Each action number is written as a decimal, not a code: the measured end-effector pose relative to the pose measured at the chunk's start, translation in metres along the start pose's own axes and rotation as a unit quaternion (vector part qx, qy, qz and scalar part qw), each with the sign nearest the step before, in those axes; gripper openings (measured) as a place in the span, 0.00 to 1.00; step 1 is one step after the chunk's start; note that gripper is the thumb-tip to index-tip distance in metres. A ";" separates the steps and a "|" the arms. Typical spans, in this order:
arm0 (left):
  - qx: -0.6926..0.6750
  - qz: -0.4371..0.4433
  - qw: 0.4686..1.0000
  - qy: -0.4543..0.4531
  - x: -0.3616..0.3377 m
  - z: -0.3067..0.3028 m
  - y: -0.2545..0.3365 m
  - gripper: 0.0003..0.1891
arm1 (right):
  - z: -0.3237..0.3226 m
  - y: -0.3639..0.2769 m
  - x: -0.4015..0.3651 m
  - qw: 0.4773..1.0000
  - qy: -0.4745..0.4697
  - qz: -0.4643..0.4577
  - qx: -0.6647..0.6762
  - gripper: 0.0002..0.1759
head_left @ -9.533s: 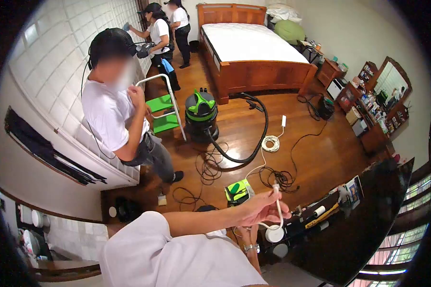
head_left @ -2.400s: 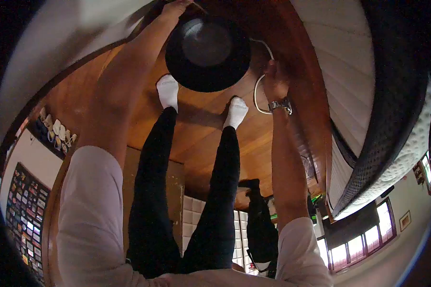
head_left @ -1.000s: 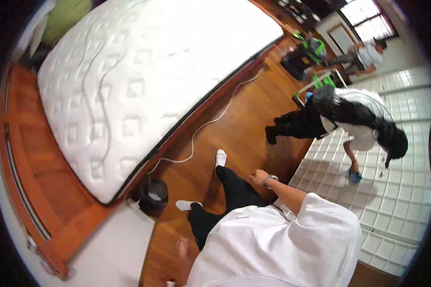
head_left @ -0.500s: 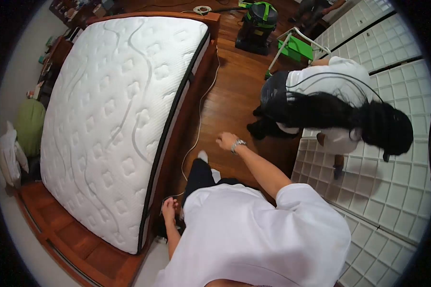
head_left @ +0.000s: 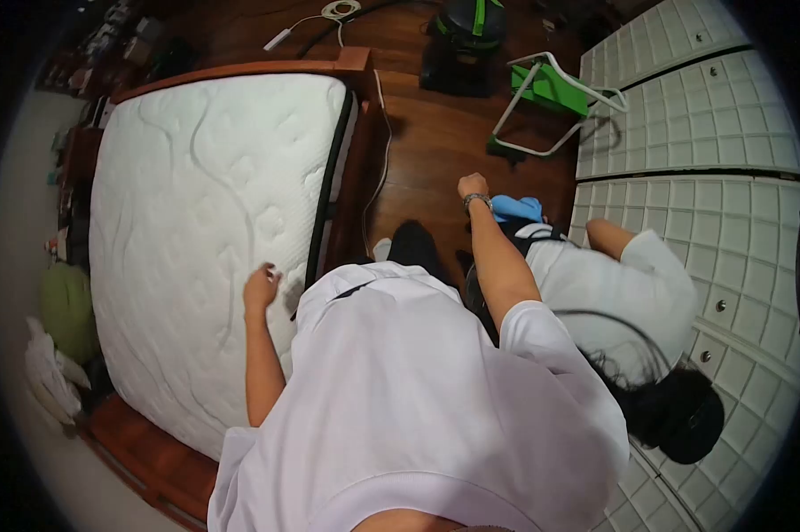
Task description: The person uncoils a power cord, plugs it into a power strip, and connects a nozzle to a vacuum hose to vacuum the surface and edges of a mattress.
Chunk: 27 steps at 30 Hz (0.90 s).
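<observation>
Since the earlier frame, our left hand (head_left: 261, 291) has moved from beside the bed (head_left: 356, 60) to over its mattress (head_left: 183, 213), our right hand (head_left: 473, 184) has drawn its fingers in, and the person in a white shirt (head_left: 608, 284) has bent lower on the side of us away from the bed.

We look down past our own white shirt, standing close along the bed, which is on our left. Our left hand has its fingers loosely bent; we cannot tell whether it touches the mattress or pinches anything small. Our right hand, wearing a wristwatch (head_left: 476, 201), is closed in a loose fist beyond the bed's edge, with nothing seen in it. A blue cloth (head_left: 517, 208) is just beside that wrist, at the bent person's waist.

A thin white cord (head_left: 389, 133) lies on the floor (head_left: 427, 133) close along the bed's near side, out of both hands. Past the bed's far end are a coil of white cord (head_left: 341, 11) and a white power strip (head_left: 278, 39). A black and green vacuum (head_left: 462, 53) stands past the bed's far corner, with a green step stool (head_left: 551, 89) to its right. White panelled cabinets (head_left: 701, 133) face the bed across the floor.

We judge this to be a moment of moving or turning in the narrow gap by the bed, not handling. Any step here calls for feet clear of the cord and room for the bent person.
</observation>
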<state>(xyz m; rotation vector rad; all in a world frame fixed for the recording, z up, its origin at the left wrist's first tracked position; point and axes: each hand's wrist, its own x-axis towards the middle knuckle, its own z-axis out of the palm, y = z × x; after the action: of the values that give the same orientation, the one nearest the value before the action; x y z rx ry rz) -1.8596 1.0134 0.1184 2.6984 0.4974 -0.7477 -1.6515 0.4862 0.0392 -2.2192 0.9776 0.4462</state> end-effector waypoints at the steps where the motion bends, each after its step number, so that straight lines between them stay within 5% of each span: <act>1: -0.017 0.019 0.999 0.043 0.025 -0.022 0.014 0.20 | -0.010 -0.004 0.016 1.000 0.004 0.004 -0.002 0.21; 3: -0.052 0.039 0.996 0.068 0.069 -0.066 0.052 0.19 | -0.019 -0.008 0.051 0.994 -0.060 -0.019 -0.086 0.22; 5: -0.055 0.060 0.993 0.088 0.122 -0.085 0.086 0.19 | 0.000 0.016 0.115 0.989 -0.029 -0.074 -0.127 0.23; 7: -0.082 0.045 0.993 0.068 0.168 -0.091 0.128 0.20 | 0.026 0.065 0.211 0.883 -0.069 -0.292 -0.360 0.21; 9: -0.108 0.031 0.992 0.051 0.223 -0.096 0.166 0.20 | 0.023 0.070 0.251 0.920 -0.192 -0.163 -0.300 0.20; 11: -0.114 0.046 0.991 0.050 0.267 -0.085 0.203 0.22 | 0.031 0.110 0.301 0.892 -0.271 -0.212 -0.293 0.16; 14: -0.153 -0.026 0.988 -0.027 0.328 -0.083 0.251 0.27 | -0.025 0.057 0.272 0.825 -0.354 -0.246 -0.365 0.14; 16: -0.197 -0.047 0.972 -0.118 0.362 -0.080 0.268 0.32 | -0.064 0.015 0.241 0.771 -0.364 -0.349 -0.388 0.15; 19: -0.267 -0.099 0.958 -0.041 0.415 -0.070 0.286 0.36 | -0.106 -0.005 0.238 0.846 -0.384 -0.203 -0.309 0.15; 21: -0.263 -0.145 0.947 0.111 0.439 -0.074 0.303 0.41 | -0.129 -0.017 0.250 0.873 -0.371 -0.147 -0.282 0.15; 27: -0.291 -0.312 0.887 0.174 0.526 -0.095 0.334 0.52 | -0.182 -0.079 0.284 0.911 -0.319 -0.082 -0.249 0.16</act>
<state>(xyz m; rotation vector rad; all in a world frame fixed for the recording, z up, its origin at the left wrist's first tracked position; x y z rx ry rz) -1.2604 0.8796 -0.0246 2.0791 1.4589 -0.1681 -1.3969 0.2515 0.0519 -2.2960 0.3378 1.3585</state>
